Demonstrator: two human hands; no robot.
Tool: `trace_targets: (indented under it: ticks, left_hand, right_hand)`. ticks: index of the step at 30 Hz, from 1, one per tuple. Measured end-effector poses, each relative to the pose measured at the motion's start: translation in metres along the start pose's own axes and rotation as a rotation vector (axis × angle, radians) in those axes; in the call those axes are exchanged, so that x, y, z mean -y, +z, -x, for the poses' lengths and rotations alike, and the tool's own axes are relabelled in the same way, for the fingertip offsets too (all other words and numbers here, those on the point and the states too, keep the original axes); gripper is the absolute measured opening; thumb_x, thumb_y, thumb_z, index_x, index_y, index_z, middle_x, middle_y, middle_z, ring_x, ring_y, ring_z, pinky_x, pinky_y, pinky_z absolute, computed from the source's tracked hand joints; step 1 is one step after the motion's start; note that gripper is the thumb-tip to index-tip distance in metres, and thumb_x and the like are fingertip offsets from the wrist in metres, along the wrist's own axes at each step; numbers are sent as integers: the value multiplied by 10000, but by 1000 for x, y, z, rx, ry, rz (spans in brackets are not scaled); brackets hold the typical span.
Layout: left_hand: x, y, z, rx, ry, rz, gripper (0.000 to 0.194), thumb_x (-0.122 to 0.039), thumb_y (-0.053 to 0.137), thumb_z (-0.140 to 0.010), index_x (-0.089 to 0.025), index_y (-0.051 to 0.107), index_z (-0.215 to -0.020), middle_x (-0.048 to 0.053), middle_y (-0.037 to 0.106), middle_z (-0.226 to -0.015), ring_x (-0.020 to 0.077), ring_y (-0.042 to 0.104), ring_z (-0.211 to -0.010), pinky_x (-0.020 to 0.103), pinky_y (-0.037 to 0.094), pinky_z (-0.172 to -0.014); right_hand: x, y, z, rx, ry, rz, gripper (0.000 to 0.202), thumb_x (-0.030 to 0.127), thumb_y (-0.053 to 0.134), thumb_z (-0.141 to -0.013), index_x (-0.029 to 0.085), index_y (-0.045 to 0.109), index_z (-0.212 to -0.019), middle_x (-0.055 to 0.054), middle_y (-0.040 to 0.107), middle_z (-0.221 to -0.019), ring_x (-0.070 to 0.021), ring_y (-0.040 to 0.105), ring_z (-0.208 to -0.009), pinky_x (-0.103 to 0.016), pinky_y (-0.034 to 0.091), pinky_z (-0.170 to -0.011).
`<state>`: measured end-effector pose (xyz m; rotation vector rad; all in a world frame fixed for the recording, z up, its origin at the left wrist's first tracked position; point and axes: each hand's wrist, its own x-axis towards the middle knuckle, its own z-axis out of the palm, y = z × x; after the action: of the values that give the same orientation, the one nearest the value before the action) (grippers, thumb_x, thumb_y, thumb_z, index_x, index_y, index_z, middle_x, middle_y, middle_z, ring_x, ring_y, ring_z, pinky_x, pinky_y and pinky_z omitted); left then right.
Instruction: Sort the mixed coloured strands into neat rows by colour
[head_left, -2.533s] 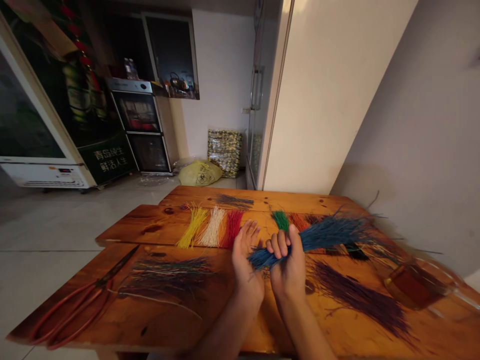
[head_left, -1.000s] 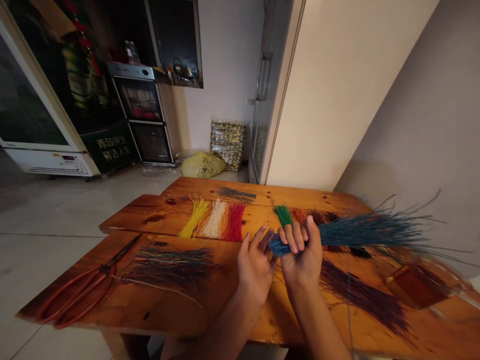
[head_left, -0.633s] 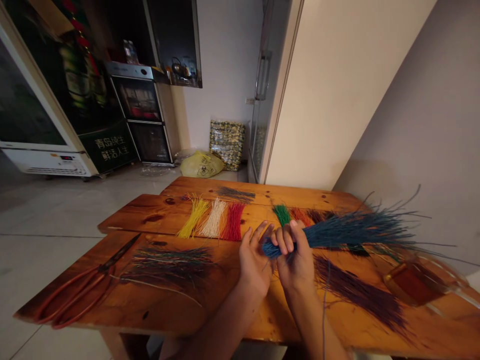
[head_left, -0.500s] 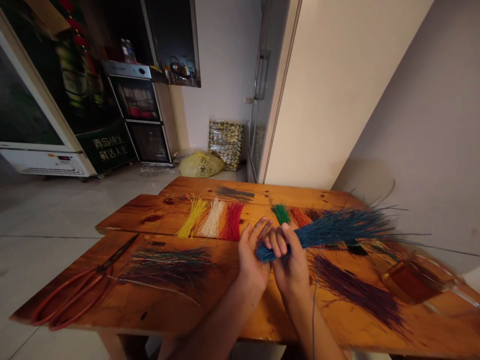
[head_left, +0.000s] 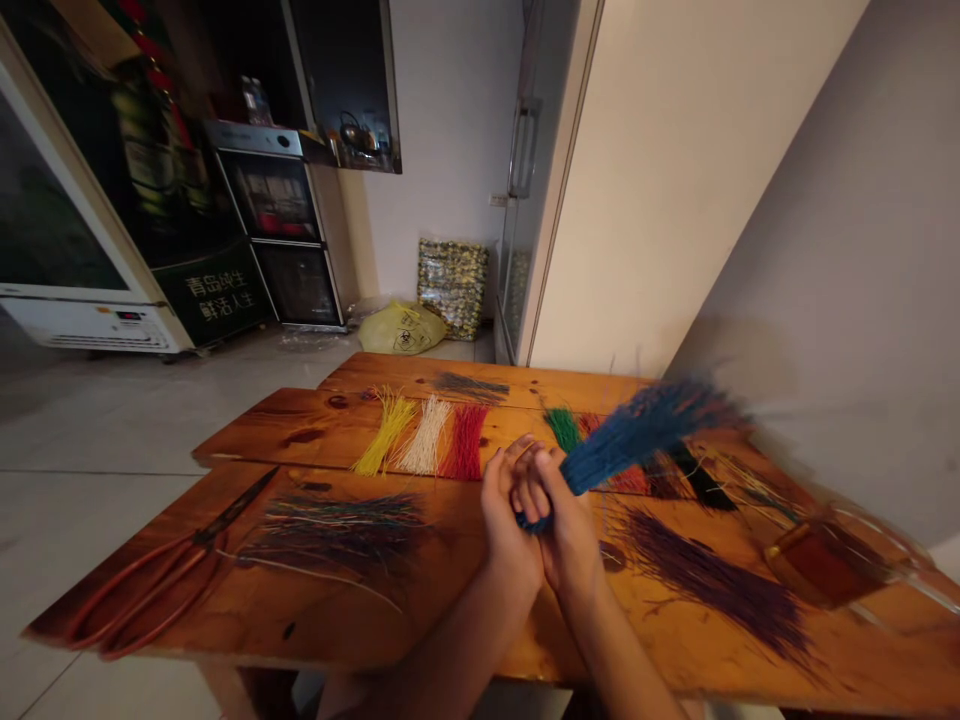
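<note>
A blue bundle of thin strands (head_left: pixel 634 435) is held over the middle of the table, its loose end fanned out and blurred at the upper right. My right hand (head_left: pixel 562 505) wraps round its lower end. Cupped against the bundle's butt end and my right fingers is my left hand (head_left: pixel 510 505), its fingers curled upward. Yellow (head_left: pixel 386 432), white (head_left: pixel 425 436) and red (head_left: pixel 468 441) bundles lie just beyond my hands, with a green bundle (head_left: pixel 562 428) to their right. A dark purple bundle (head_left: pixel 712 580) rests right of my forearms.
Red-handled scissors (head_left: pixel 172 575) lie at the left of the wooden table (head_left: pixel 247 625), beside a mixed pile of strands (head_left: pixel 337 530). A glass vessel of amber liquid (head_left: pixel 832 560) stands at the right. Black strands (head_left: pixel 701 477) lie behind the purple bundle.
The blue bundle has swung so its fanned end points higher and farther left. My right hand has shifted slightly left, closer to my left hand.
</note>
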<state>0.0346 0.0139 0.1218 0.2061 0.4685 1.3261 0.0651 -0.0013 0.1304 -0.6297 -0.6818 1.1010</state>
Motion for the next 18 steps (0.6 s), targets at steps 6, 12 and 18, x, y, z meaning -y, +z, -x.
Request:
trace_targets:
  ticks: [6, 12, 18]
  left_hand:
    - [-5, -10, 2, 158, -11, -122, 304, -317, 451, -831, -132, 676, -917, 78, 685, -971, 200, 588, -1031, 291, 377, -981]
    - [-57, -31, 10, 391, -325, -230, 447, -498, 450, -823, -138, 635, -1012, 123, 643, -1053, 233, 504, -1149, 355, 347, -1015]
    - [-64, -33, 18, 325, -151, -452, 355, -247, 698, -673, -185, 615, -1013, 92, 664, -980, 239, 592, -1007, 319, 448, -863]
  right_hand:
    - [-8, -7, 5, -43, 171, 72, 417, 478, 621, -738, 214, 336, -587, 139, 236, -359, -20, 144, -288, -166, 137, -290]
    - [-11, -24, 25, 63, 533, 335, 472, 561, 620, -686, 216, 313, -590, 143, 218, -372, -11, 130, -310, -152, 91, -301]
    - [-21, -26, 39, 111, 663, 447, 428, 538, 601, -699, 223, 323, -620, 145, 235, -374, -15, 119, -309, -156, 72, -301]
